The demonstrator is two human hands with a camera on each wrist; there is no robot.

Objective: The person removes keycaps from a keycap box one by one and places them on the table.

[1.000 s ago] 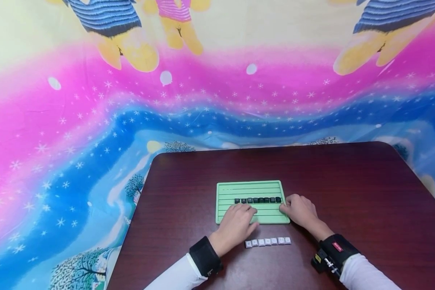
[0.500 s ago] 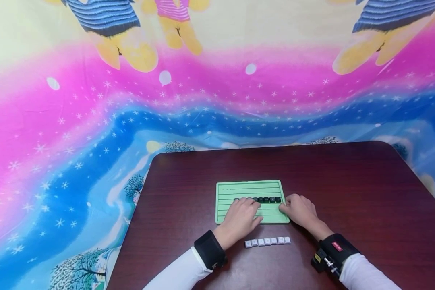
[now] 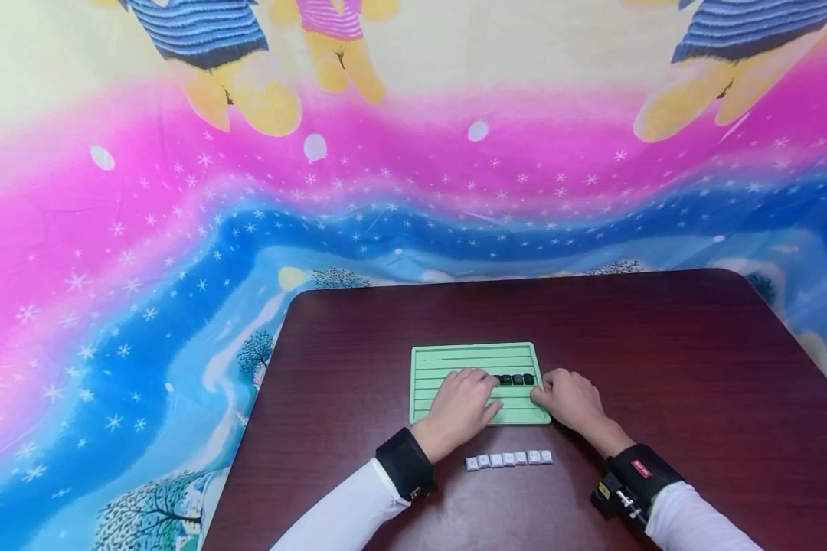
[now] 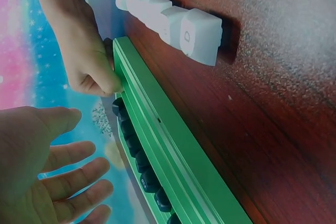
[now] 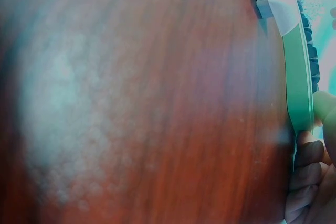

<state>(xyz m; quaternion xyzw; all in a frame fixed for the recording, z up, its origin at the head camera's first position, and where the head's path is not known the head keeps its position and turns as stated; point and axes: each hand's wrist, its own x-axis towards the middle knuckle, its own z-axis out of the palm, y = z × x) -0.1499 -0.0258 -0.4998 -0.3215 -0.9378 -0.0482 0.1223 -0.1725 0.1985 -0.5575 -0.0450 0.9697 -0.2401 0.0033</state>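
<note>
A green ridged board [image 3: 469, 357] lies on the table with a row of black keycaps [image 3: 518, 379] across it. My left hand [image 3: 460, 405] is over the board's middle and hides the row's left part. In the left wrist view, the left hand [image 4: 47, 177] has loosely spread fingers and nothing in them. At the board's right edge my right hand [image 3: 573, 399] pinches the rim; the right wrist view shows the thumb above and curled fingers [image 5: 307, 174] below the board [image 5: 298, 77].
Several white keycaps [image 3: 509, 459] stand in a row on the dark red table [image 3: 634, 329], nearer to me than the board. One of them, a white keycap [image 4: 199, 35], bears a letter D. A printed cloth [image 3: 400, 184] hangs behind the table.
My left hand has moved right and a little farther away along the row, covering more black keycaps than before. The right hand and the board have stayed put.
</note>
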